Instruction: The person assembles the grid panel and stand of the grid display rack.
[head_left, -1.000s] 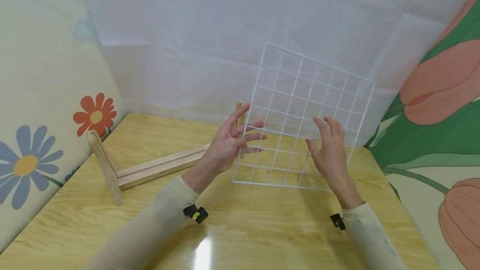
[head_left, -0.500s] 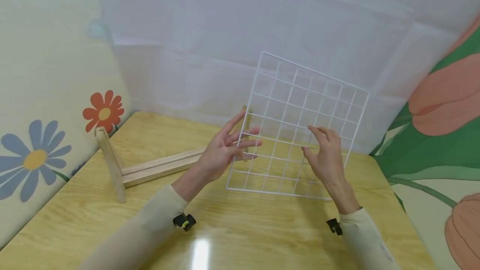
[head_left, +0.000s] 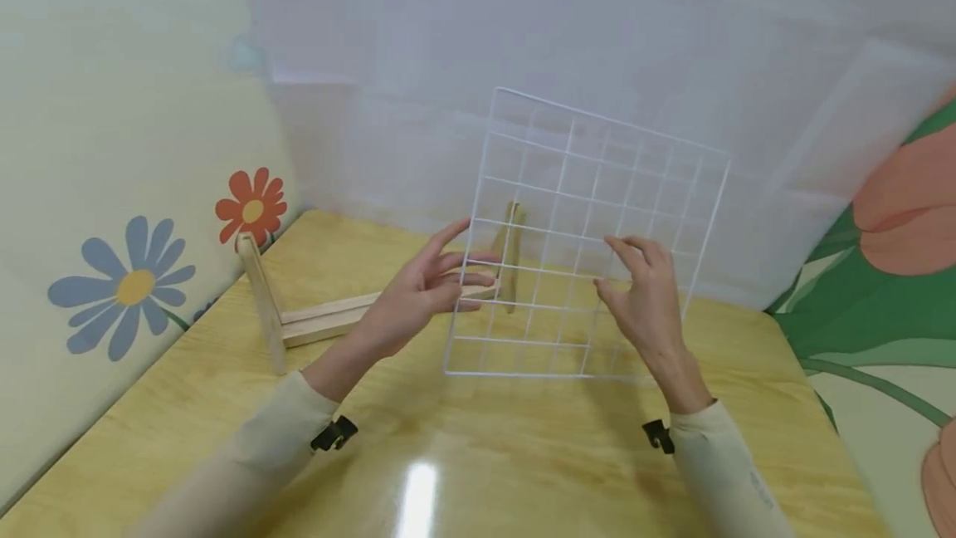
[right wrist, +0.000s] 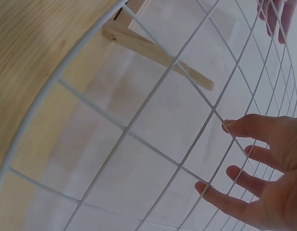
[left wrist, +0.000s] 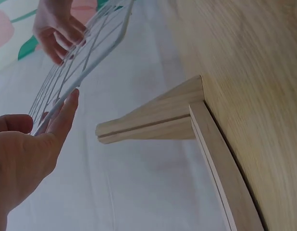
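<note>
A white wire grid panel (head_left: pixel 548 231) stands tilted above the table, its near corner low over the wood. My left hand (head_left: pixel 407 301) grips its left edge; in the left wrist view the thumb lies on one side of the rim (left wrist: pixel 103 55) and the fingers on the other. The right hand (head_left: pixel 650 314) holds the panel's right half by its inner wires, thumb and fingertips at the wires. Behind the left hand lies a wooden stand (head_left: pixel 329 322), a grooved crossbar with an upright at each end. One upright (left wrist: pixel 153 113) shows plainly in the left wrist view.
The wood-grain tabletop (head_left: pixel 523 455) runs under both forearms. White cloth (head_left: pixel 388 40) hangs behind it, and flower-printed walls (head_left: pixel 164 148) flank both sides. Each cuff carries a black wrist device (head_left: pixel 334 433).
The head view has turned left. The panel and both hands have shifted slightly left, and one upright of the stand now shows through the grid. The right thumb and fingertips have drawn closer together.
</note>
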The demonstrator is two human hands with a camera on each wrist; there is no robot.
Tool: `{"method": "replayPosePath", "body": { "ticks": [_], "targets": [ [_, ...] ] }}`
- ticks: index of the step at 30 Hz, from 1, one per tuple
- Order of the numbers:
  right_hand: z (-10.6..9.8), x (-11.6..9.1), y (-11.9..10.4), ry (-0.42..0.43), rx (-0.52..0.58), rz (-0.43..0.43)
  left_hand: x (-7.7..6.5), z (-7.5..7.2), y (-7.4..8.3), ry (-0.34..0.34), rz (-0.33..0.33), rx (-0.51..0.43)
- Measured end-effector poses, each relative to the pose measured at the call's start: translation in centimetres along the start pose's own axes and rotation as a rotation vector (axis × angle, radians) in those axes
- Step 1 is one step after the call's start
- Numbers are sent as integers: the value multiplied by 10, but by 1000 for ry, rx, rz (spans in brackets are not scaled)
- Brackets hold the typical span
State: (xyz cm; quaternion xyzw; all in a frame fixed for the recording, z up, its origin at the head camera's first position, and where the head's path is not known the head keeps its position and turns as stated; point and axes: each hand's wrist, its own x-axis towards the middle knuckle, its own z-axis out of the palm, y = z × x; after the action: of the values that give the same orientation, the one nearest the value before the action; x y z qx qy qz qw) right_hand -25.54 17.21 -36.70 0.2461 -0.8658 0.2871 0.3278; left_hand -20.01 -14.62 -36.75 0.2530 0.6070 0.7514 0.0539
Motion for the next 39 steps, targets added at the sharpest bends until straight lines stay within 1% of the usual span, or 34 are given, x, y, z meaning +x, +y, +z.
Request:
{"method": "replayPosePath", "body": {
  "ticks": [3,6,7,8,9,10,11,13,14,16,17,20,22,24,25,27,29,30,34,35,36,37,39],
  "targets": [
    [-3,2,-3,12,-16,-29,-12,-5,9,-1,-30,85],
    [-5,3,-5,19,-18,-52,-25,-12,17,21,-47,193],
    [-5,4,-6,21,-15,-56,-29,-15,19,41,-42,251],
    [-5,4,-7,21,-11,-60,-34,-18,21,70,-28,327],
    [-5,5,-8,20,-7,-60,-38,-22,22,106,-2,415],
    [-4,5,-9,20,-3,-58,-43,-25,23,145,43,533],
    [-4,6,-10,20,0,-56,-47,-29,25,191,88,671],
    [-4,7,-12,17,0,-49,-55,-37,27,302,185,938],
    [-5,8,-13,15,0,-46,-59,-41,28,367,236,1050],
    [-6,10,-14,13,0,-43,-65,-50,28,492,335,1212],
    [-7,11,-15,13,0,-44,-68,-55,28,551,373,1251],
    [-11,14,-15,22,-8,-56,-75,-71,26,736,466,1273],
    [-16,16,-13,35,-20,-65,-79,-82,24,833,493,1267],
    [-20,16,-12,49,-31,-68,-83,-91,23,922,498,1240],
    [-23,16,-11,52,-32,-66,-85,-95,23,952,497,1227],
    [-26,15,-10,57,-34,-58,-91,-102,24,980,460,1198],
    [-29,15,-8,64,-29,-59,-96,-107,24,995,384,1155],
    [-30,14,-7,68,-28,-61,-99,-109,24,990,328,1131],
    [-33,13,-3,100,-30,-67,-107,-111,24,960,31,982],
    [-34,12,-3,108,-32,-68,-108,-112,24,944,-29,951],
    [-35,11,-2,115,-33,-68,-109,-112,24,927,-77,922],
    [-36,10,-1,122,-34,-71,-111,-113,23,912,-111,900],
    [-38,9,0,138,-35,-84,-114,-116,22,887,-134,901]
  ]
}}
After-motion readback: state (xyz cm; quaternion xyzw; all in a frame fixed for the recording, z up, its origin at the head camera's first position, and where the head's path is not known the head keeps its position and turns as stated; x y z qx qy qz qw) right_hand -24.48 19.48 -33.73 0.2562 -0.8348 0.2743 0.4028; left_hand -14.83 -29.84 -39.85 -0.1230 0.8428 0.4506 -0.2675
